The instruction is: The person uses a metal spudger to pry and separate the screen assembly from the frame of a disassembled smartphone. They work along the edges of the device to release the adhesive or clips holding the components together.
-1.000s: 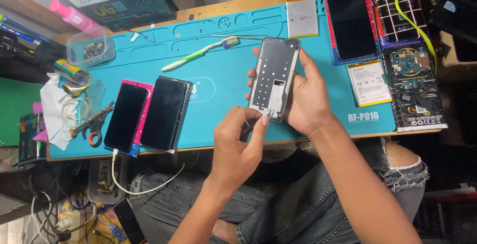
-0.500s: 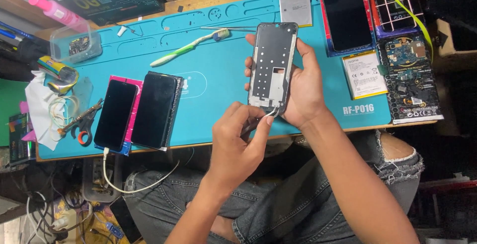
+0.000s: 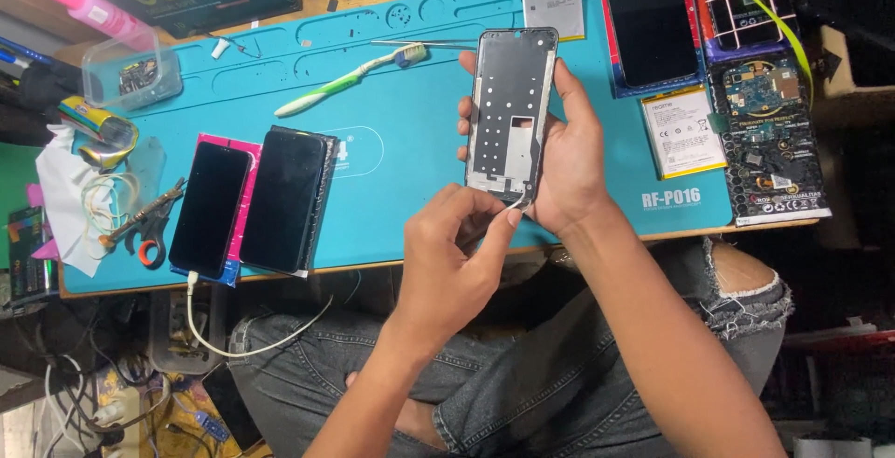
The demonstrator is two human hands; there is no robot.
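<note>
My right hand (image 3: 576,155) holds a black phone middle frame (image 3: 511,94) upright above the teal work mat (image 3: 401,141), with fingers wrapped round its right edge and back. My left hand (image 3: 457,255) is at the frame's bottom edge. Its thumb and forefinger pinch a thin white strip (image 3: 516,203) at the lower right corner. The frame's inner face, with a small rectangular cut-out, is turned toward me.
Two dark-screened phones (image 3: 210,206) (image 3: 284,199) lie at the mat's left, one on a white cable. A green toothbrush (image 3: 345,80), scissors (image 3: 147,237) and a clear box (image 3: 130,71) are further left. A battery (image 3: 683,131), a circuit board (image 3: 766,131) and another phone (image 3: 648,15) lie right.
My left hand has closed in on the frame's bottom corner and now pinches the white strip. The frame sits slightly higher in view; my right hand's grip is unchanged.
</note>
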